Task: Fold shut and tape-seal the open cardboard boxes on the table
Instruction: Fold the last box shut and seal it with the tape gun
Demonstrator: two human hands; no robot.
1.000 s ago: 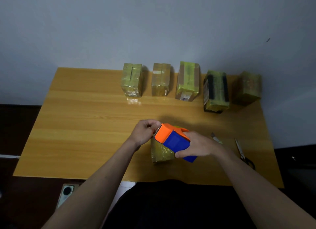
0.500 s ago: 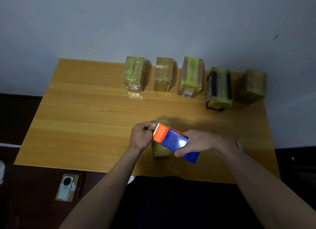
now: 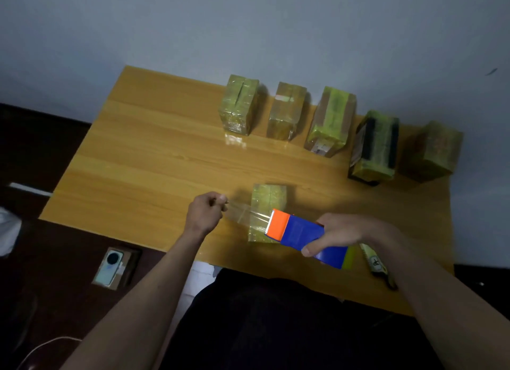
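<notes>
Box (image 3: 266, 204) between the hands awaits sealing: left hand (image 3: 205, 215) pinches the tape (image 3: 242, 213) end, right hand (image 3: 342, 233) grips the dispenser (image 3: 299, 235); next, press the strip down along its seam.

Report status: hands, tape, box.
Left hand pinches the tape end; right hand grips the tape dispenser. Clear strip stretched over the near box. Nothing in the way.

Tape dispenser (image 3: 299, 233): orange head, blue body, w/ yellow-green end. Box (image 3: 267, 201) just beyond it: yellowish-green, glossy wrap. Far row beyond dispenser: boxes mostly yellow-green; one (image 3: 329, 118) brown w/ green stripe, one (image 3: 375, 146) w/ black bands. Table (image 3: 143, 159): amber wood grain. Tape strip (image 3: 242, 214): clear.
</notes>
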